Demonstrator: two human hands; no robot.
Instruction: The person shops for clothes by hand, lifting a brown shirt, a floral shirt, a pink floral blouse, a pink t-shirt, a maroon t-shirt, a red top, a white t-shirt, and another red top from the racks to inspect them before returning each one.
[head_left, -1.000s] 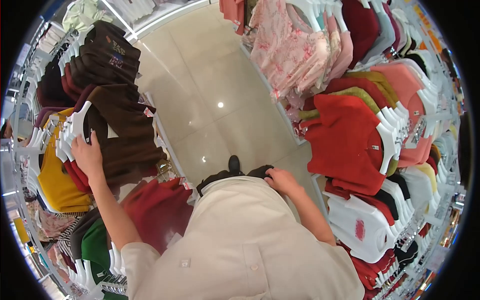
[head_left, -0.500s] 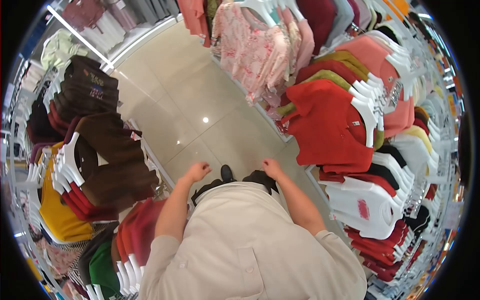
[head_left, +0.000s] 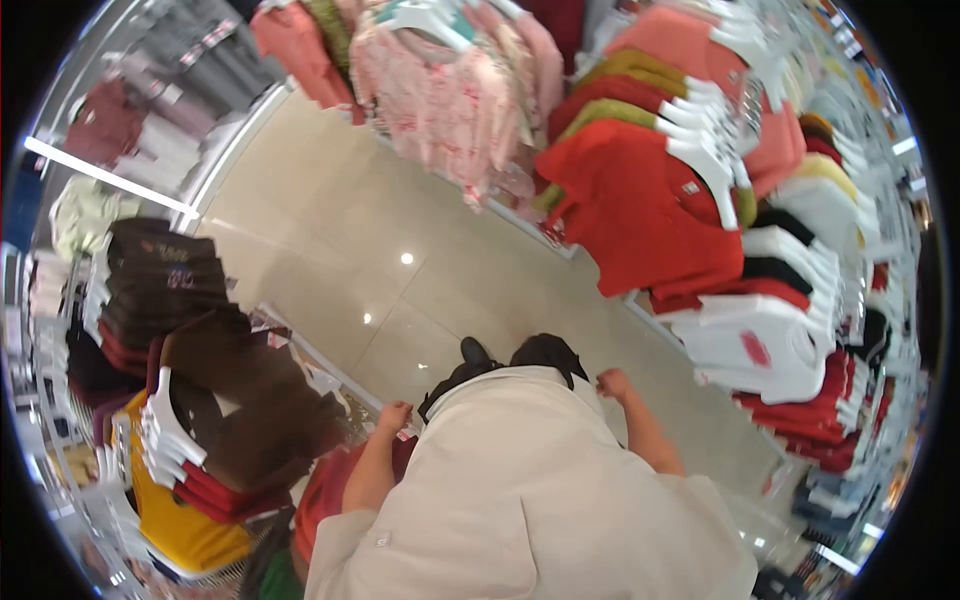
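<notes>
My left hand (head_left: 396,416) hangs beside my body with its fingers loosely curled and nothing in them. It is nearest to the left clothes rack, where a dark brown top (head_left: 265,410) and red garments hang. On the other side, my right hand (head_left: 613,384) hangs free beside my dark trousers, its fingers curled in and holding nothing visible. A white T-shirt (head_left: 745,345) with a pink print and a red top (head_left: 640,205) hang on the rack to its right. Neither hand appears to touch a garment.
Glossy tiled floor (head_left: 320,220) runs between two rows of racks. A pink floral blouse (head_left: 435,100) hangs on the far rack. To the left are a mustard yellow garment (head_left: 185,510) and a dark printed shirt (head_left: 165,280). A light strip (head_left: 110,180) edges the back left display.
My view has turned and moved along the aisle; the racks have shifted in the picture. My right hand is lower and farther right in view. Both hands stay without any garment.
</notes>
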